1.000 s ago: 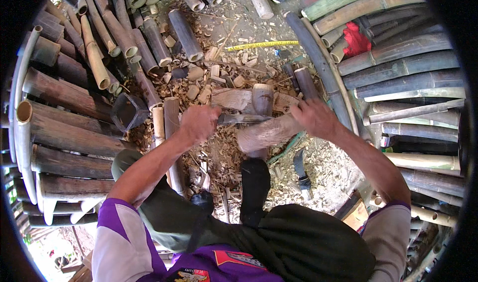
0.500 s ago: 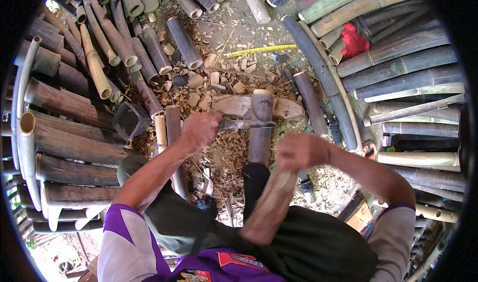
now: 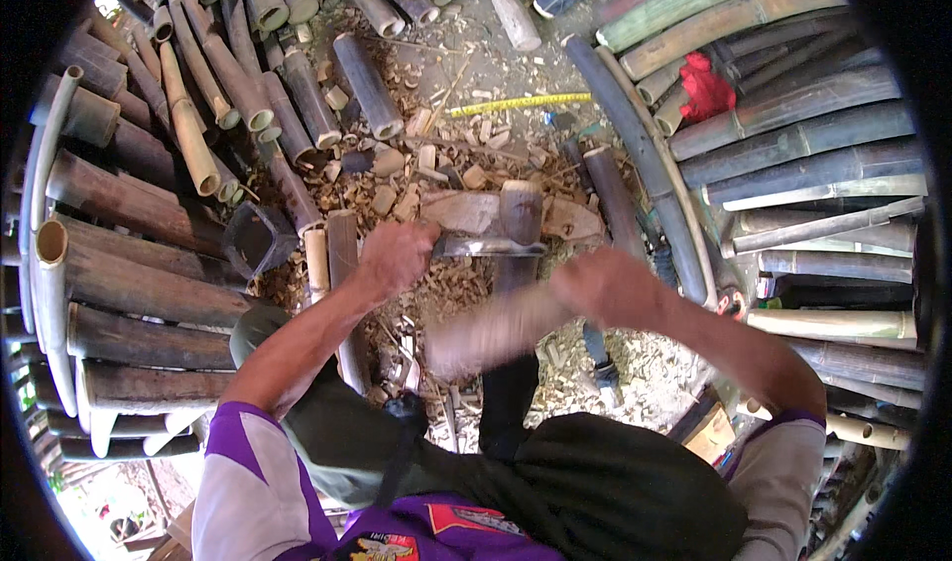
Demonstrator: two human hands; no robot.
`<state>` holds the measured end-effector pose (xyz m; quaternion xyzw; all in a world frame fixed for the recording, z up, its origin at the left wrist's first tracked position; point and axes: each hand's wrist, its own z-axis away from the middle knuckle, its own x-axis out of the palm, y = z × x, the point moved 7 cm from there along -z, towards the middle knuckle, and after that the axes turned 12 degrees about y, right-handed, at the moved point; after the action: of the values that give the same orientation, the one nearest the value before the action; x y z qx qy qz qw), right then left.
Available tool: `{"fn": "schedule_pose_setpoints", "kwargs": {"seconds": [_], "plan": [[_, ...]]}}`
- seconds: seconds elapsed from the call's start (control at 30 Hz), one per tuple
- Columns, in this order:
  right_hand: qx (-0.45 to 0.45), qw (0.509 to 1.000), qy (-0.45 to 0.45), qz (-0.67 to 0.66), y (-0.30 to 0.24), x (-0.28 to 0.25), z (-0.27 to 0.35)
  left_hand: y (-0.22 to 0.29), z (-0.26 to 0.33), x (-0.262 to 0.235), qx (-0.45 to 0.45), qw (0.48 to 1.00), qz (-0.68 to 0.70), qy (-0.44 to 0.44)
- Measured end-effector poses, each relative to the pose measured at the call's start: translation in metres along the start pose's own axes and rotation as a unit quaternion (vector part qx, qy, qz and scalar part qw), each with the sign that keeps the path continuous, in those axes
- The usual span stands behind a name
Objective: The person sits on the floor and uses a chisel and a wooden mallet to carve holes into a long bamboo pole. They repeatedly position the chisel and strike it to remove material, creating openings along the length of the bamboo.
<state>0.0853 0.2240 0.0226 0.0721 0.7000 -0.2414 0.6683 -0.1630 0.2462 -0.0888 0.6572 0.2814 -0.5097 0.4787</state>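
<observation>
My left hand (image 3: 399, 254) is closed round a knife (image 3: 488, 249), its handle hidden in my fist. The blade points right and lies across an upper part of a dark bamboo piece (image 3: 521, 211). That piece rests over a rough pale wooden block (image 3: 461, 211), its lower end running toward my legs. To the right, my right hand (image 3: 610, 288) grips one end of a thick wooden club (image 3: 496, 331). Smeared by motion, the club slants left and down below the blade, apart from it, and covers part of the bamboo.
Wood chips (image 3: 635, 368) litter the ground around the block. Stacked bamboo lengths (image 3: 164, 279) line the left, and more bamboo poles (image 3: 798, 155) lie on the right with a red cloth (image 3: 706, 87). A yellow measuring tape (image 3: 521, 103) stretches beyond the block. A dark square container (image 3: 260, 241) sits left.
The club has swung up and to the left, from pointing down toward my lap to slanting under the blade. My left hand and the knife have hardly moved.
</observation>
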Motion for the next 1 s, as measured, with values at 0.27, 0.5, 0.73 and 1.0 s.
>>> {"fn": "schedule_pose_setpoints", "kwargs": {"seconds": [0.27, 0.5, 0.73, 1.0], "plan": [[0.03, 0.993, -0.027, 0.109, 0.025, 0.001, 0.002, -0.001, -0.004, 0.0, 0.0, 1.0, -0.006, 0.025], [0.058, 0.983, 0.007, 0.175, 0.064, 0.003, 0.007, 0.007, -0.008, 0.0, 0.017, 1.0, -0.001, 0.005], [-0.173, 0.966, 0.188, -0.032, 0.012, -0.019, -0.001, 0.001, -0.008, 0.008, 0.023, 1.0, -0.006, 0.017], [0.092, 0.993, -0.044, -0.052, -0.002, -0.007, 0.021, 0.019, -0.001, -0.02, 0.119, 0.985, -0.036, 0.122]]}}
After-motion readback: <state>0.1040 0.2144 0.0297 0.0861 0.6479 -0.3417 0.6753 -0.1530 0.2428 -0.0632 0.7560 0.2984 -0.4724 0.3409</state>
